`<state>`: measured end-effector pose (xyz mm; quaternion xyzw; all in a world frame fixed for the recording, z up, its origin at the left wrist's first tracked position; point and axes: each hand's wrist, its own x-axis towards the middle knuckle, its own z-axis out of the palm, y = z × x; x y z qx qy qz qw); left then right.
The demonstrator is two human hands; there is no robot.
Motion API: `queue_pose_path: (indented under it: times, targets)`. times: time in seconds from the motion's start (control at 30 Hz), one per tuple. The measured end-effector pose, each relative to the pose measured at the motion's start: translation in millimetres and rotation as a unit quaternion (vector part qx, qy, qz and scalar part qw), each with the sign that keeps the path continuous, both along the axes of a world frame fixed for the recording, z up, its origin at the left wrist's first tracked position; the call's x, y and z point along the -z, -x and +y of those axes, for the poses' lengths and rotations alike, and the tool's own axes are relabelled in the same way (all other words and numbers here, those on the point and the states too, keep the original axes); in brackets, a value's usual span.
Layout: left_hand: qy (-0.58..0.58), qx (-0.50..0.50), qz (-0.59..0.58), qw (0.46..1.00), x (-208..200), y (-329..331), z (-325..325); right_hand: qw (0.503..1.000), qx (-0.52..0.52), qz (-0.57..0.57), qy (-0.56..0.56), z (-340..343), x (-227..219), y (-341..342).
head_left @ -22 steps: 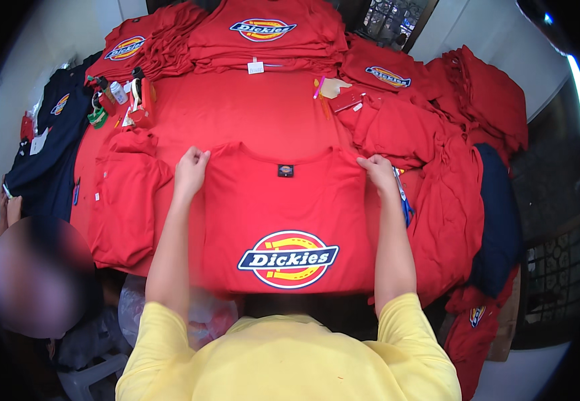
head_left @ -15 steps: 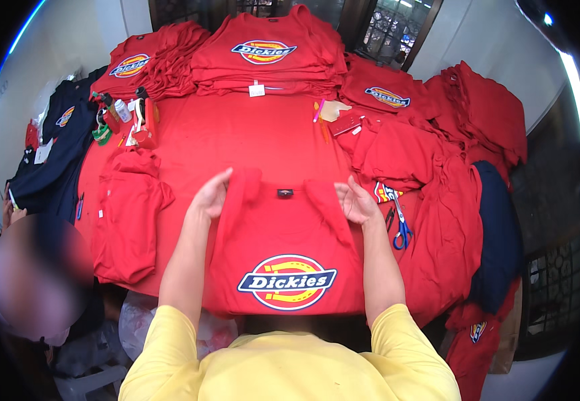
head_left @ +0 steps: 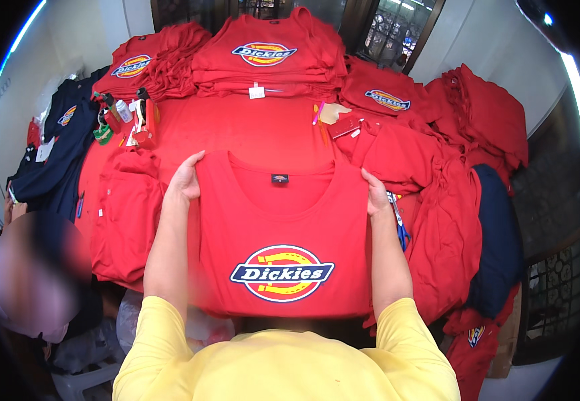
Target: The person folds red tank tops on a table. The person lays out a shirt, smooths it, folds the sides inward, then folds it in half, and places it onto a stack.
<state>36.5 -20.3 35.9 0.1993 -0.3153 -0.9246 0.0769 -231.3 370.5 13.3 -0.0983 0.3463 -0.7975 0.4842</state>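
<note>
A red T-shirt (head_left: 283,230) with an oval printed logo is spread in front of me, its neckline away from me and a dark label inside the collar. At its left shoulder edge, my left hand (head_left: 185,177) is closed on the cloth, the fingertips partly hidden. My right hand (head_left: 375,192) grips the opposite shoulder edge, thumb on top and the other fingers out of sight. The shirt's lower part hangs toward my body at the table's near edge. Blue-handled scissors (head_left: 399,220) lie just right of my right hand, partly covered by my wrist.
Tall stacks of folded red shirts (head_left: 266,57) line the table's far side. Loose red garments (head_left: 437,200) heap at the right, beside dark blue cloth (head_left: 496,234). A folded red garment (head_left: 128,220) and small bottles (head_left: 123,110) stand left. Another person (head_left: 36,274) is at the lower left.
Both hands have moved outward and closed on the shirt's shoulders. The shirt's top is now spread wide and flat, its neckline opened out. My right wrist now covers part of the scissors.
</note>
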Motion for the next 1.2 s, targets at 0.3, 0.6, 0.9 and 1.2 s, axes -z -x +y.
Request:
queue_pose_path:
  times: [0.3, 0.6, 0.9, 1.2]
  targets:
    - [0.24, -0.07, -0.02, 0.968, -54.9, -39.5, 95.6, 0.97, 0.121, 0.202, -0.063, 16.4, -35.4, -70.7]
    - [0.509, 0.025, 0.174, 0.843, 18.2, -106.8, 278.4, 0.721, 0.068, 0.679, -0.121, 2.4, -5.3, -298.8]
    - [0.564, 0.012, 0.211, 0.798, 25.9, -118.6, 275.1, 0.724, 0.071, 0.673, -0.136, 1.0, -9.2, -309.9]
    - [0.478, -0.005, 0.163, 0.863, 29.1, -124.3, 280.0, 0.719, 0.087, 0.674, -0.147, -0.5, -7.2, -302.3]
